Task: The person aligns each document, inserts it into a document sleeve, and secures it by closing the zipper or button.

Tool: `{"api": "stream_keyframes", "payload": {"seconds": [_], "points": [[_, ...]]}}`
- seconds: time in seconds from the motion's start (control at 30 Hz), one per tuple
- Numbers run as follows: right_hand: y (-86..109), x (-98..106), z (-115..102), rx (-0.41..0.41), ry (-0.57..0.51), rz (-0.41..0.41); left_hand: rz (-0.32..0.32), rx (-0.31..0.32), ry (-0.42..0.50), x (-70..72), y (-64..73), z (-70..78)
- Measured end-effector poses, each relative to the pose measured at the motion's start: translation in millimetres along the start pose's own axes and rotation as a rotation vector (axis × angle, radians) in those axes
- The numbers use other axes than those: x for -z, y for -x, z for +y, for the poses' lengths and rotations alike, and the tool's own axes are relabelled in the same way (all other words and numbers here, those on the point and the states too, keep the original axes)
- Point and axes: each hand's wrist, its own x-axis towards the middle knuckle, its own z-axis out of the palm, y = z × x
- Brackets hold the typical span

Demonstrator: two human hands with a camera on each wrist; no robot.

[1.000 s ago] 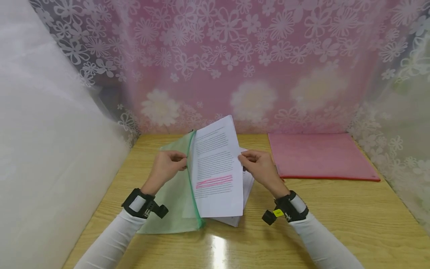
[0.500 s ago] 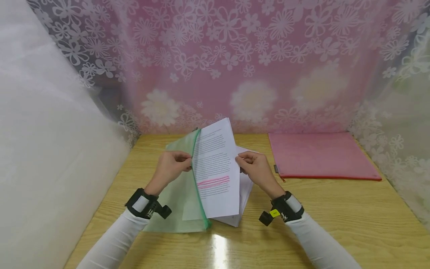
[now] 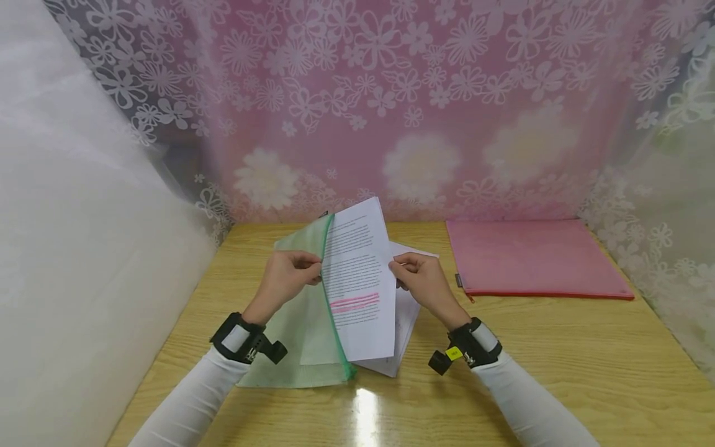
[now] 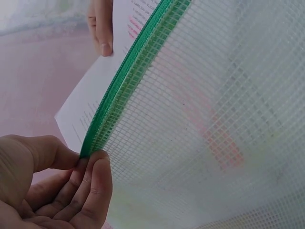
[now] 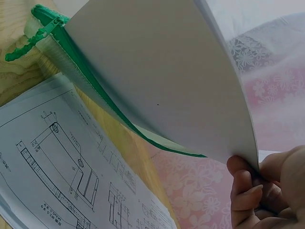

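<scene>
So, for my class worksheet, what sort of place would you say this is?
Probably a screened-off paperwork spot indoors: a wood-grain table with a flower-patterned curtain behind it, printed sheets partly inside a green mesh pouch, and a pink zip pouch lying flat.

Mesh pouch (image 3: 293, 310): I see pale green, see-through netting with a darker green zip edge, gaping open and tilted up
Printed sheets (image 3: 357, 273): I make out white pages, dark text, pink-marked lines, tilted, partly inside the pouch's mouth, the rest sticking out
</scene>
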Motion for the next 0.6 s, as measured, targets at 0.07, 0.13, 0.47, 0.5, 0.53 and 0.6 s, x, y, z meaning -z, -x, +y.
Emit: {"api": "stream_keyframes", "payload": {"seconds": [0.07, 0.13, 0.47, 0.5, 0.53, 0.6], "points": [[-0.5, -0.6, 0.7, -0.003, 0.000, -0.001, -0.002, 0.003, 0.001, -1.0, -0.5, -0.3], [-1.4, -1.6, 2.0, -0.004, 0.003, 0.000, -0.003, 0.005, -0.003, -2.1, -1.3, 0.5], [-3.8, -4.3, 5.5, -0.008, 0.015, 0.002, -0.007, -0.005, 0.000, -5.2, -3.7, 5.4], [-4.2, -4.5, 6.2, -0.011, 0.014, 0.002, -0.009, -0.004, 0.007, -5.3, -3.7, 5.6], [-4.3, -4.7, 6.4, -0.013, 0.011, 0.002, -0.011, -0.005, 0.011, -5.5, -3.8, 5.7], [-4.5, -5.3, 6.6, -0.017, 0.004, 0.000, -0.013, -0.003, 0.020, -5.9, -3.9, 5.9]]}}
